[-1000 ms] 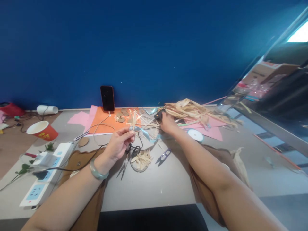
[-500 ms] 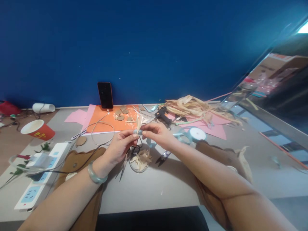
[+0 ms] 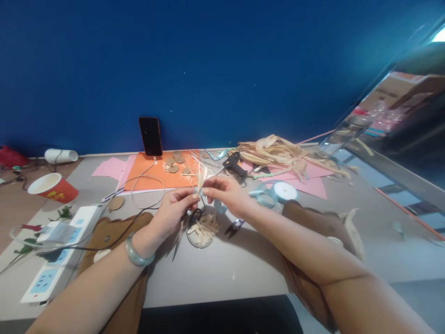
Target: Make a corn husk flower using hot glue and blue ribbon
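Above the table, my left hand (image 3: 178, 208) pinches the base of a small bundle of dried corn husk (image 3: 200, 177) that points upward. From the other side my right hand (image 3: 227, 195) closes its fingertips on a light blue ribbon (image 3: 219, 205) at that same base, and the ribbon's tail hangs below. Just under the hands sits a round clear dish (image 3: 200, 246) filled with husk pieces (image 3: 205, 228). Scissors (image 3: 178, 243) lie left of the dish, partly hidden by my left hand. Thread snips (image 3: 234, 227) rest to its right, below my right wrist.
A ribbon spool (image 3: 285, 191), a black glue gun (image 3: 235, 165) and a heap of dried husks (image 3: 274, 150) lie at the back right. Orange paper (image 3: 144, 174) holds cardboard discs; a phone (image 3: 150, 136) leans behind. On the left stand a paper cup (image 3: 54, 187) and power strip (image 3: 52, 273).
The view has shifted very slightly. My right fingertips have moved a little to the left around the bundle's base; both hands keep their hold.
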The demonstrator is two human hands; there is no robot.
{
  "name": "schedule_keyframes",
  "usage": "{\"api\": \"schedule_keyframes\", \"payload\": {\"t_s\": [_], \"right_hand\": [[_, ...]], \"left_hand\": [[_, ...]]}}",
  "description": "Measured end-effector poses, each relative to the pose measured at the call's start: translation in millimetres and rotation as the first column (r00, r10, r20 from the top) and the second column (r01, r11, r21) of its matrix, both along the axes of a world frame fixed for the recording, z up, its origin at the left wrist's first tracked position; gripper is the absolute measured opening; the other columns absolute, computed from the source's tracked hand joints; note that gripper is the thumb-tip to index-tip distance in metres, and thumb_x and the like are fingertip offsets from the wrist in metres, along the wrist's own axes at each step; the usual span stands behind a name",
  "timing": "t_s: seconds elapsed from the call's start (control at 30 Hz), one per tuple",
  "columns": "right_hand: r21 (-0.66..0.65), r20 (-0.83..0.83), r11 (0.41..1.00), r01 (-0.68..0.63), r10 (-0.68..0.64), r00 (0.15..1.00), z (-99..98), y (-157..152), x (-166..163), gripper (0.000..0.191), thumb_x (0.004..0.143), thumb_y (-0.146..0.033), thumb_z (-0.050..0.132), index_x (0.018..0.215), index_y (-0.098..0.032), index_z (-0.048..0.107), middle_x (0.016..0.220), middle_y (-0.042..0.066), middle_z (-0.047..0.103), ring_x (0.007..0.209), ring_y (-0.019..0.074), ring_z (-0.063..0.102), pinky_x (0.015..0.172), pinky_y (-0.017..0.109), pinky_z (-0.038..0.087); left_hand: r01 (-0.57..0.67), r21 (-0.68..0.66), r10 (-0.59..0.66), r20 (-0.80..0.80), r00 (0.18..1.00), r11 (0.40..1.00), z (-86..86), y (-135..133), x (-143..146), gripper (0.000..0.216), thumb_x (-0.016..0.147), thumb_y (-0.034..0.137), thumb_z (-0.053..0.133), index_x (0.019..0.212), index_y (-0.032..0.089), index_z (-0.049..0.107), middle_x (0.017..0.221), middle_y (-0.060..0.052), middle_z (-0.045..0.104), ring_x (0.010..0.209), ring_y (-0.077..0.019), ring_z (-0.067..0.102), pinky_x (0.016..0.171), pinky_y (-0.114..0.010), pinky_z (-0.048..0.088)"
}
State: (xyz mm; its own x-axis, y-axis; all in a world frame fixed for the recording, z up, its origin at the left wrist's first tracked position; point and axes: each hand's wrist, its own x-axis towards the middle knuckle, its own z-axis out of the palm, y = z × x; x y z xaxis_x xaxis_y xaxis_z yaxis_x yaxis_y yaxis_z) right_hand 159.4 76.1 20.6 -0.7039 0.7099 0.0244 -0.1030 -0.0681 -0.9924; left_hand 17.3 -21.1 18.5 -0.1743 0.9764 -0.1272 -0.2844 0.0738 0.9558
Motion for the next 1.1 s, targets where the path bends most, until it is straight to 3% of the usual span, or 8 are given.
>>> {"api": "schedule_keyframes", "payload": {"t_s": [0.3, 0.6, 0.97, 1.1], "right_hand": [[0.027, 0.011, 0.999, 0.042, -0.043, 0.999, -4.7, 2, -1, 0.028, 0.064, -0.036, 0.078, 0.070, -0.015, 0.060, 0.061, -0.004, 0.058, 0.049, 0.0070, 0.053, 0.051, 0.022, 0.043], [0.062, 0.054, 0.996, 0.064, -0.068, 0.996, -3.1, -1, -1, 0.033, 0.064, -0.040, 0.078, 0.067, -0.015, 0.057, 0.056, -0.005, 0.055, 0.047, 0.0068, 0.052, 0.049, 0.021, 0.041], [0.155, 0.115, 0.986, 0.057, -0.075, 0.991, -1.1, -4, 0, 0.026, 0.072, -0.037, 0.070, 0.069, -0.016, 0.056, 0.058, -0.004, 0.056, 0.050, 0.0074, 0.054, 0.051, 0.021, 0.042], [0.186, 0.127, 0.980, 0.074, -0.098, 0.987, -1.2, -6, 1, 0.025, 0.075, -0.037, 0.068, 0.071, -0.017, 0.054, 0.056, -0.004, 0.056, 0.049, 0.0085, 0.055, 0.052, 0.022, 0.043]], "left_hand": [[-0.012, -0.002, 0.012, -0.045, 0.999, 1.000, 3.2, 0, 3, 0.019, 0.065, 0.029, 0.077, 0.070, 0.012, 0.070, 0.056, 0.001, 0.058, 0.052, -0.0075, 0.047, 0.054, -0.021, 0.039], [-0.108, -0.012, 0.106, -0.112, 0.988, 0.994, -3.5, 1, 2, 0.024, 0.063, 0.030, 0.079, 0.078, 0.013, 0.071, 0.059, -0.001, 0.064, 0.053, -0.0105, 0.055, 0.055, -0.023, 0.044], [-0.150, 0.019, 0.151, -0.164, 0.975, 0.988, -6.8, 0, 2, 0.022, 0.067, 0.032, 0.076, 0.081, 0.014, 0.073, 0.062, -0.002, 0.065, 0.056, -0.0113, 0.056, 0.056, -0.023, 0.044], [-0.145, 0.105, 0.169, -0.271, 0.948, 0.984, -7.6, -2, 1, 0.020, 0.070, 0.030, 0.074, 0.083, 0.015, 0.075, 0.070, -0.005, 0.068, 0.059, -0.0134, 0.058, 0.059, -0.025, 0.046]]}}
